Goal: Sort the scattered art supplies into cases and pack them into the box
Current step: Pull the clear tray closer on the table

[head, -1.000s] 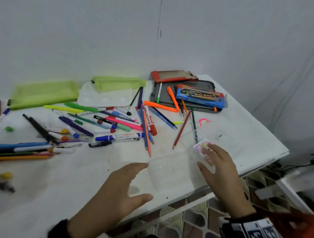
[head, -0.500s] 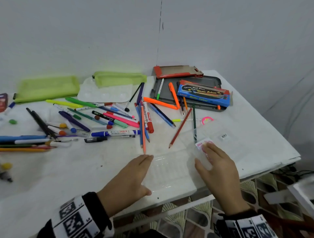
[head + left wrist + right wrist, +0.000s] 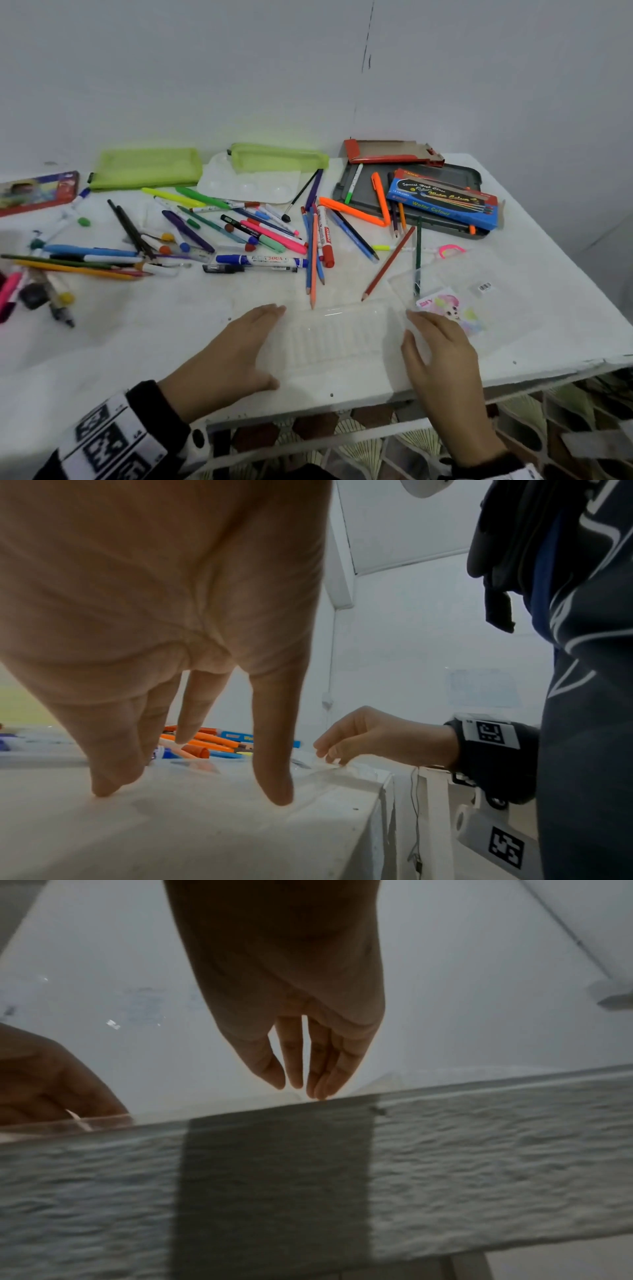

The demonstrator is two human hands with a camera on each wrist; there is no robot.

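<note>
A clear ridged plastic case (image 3: pixel 335 339) lies flat near the table's front edge. My left hand (image 3: pixel 253 342) rests at its left end, fingers straight and thumb spread. My right hand (image 3: pixel 423 337) touches its right end with loosely bent fingers (image 3: pixel 329 750). In the right wrist view those fingers (image 3: pixel 301 1074) point down at the case's edge. Neither hand holds anything. Several pens, markers and pencils (image 3: pixel 274 240) lie scattered behind the case. Its clear lid with a pink sticker (image 3: pixel 448 303) lies just right of it.
At the back lie two green pouches (image 3: pixel 147 168), a white palette (image 3: pixel 250 186) and a red carton (image 3: pixel 390 154). A dark grey tray (image 3: pixel 346 185) holds a blue water colour box (image 3: pixel 442 202). The table edge (image 3: pixel 513 373) runs close under my right hand.
My left hand has moved forward and right to the case's left end. The right hand slid down to its right end, and the case now lies flat between them.
</note>
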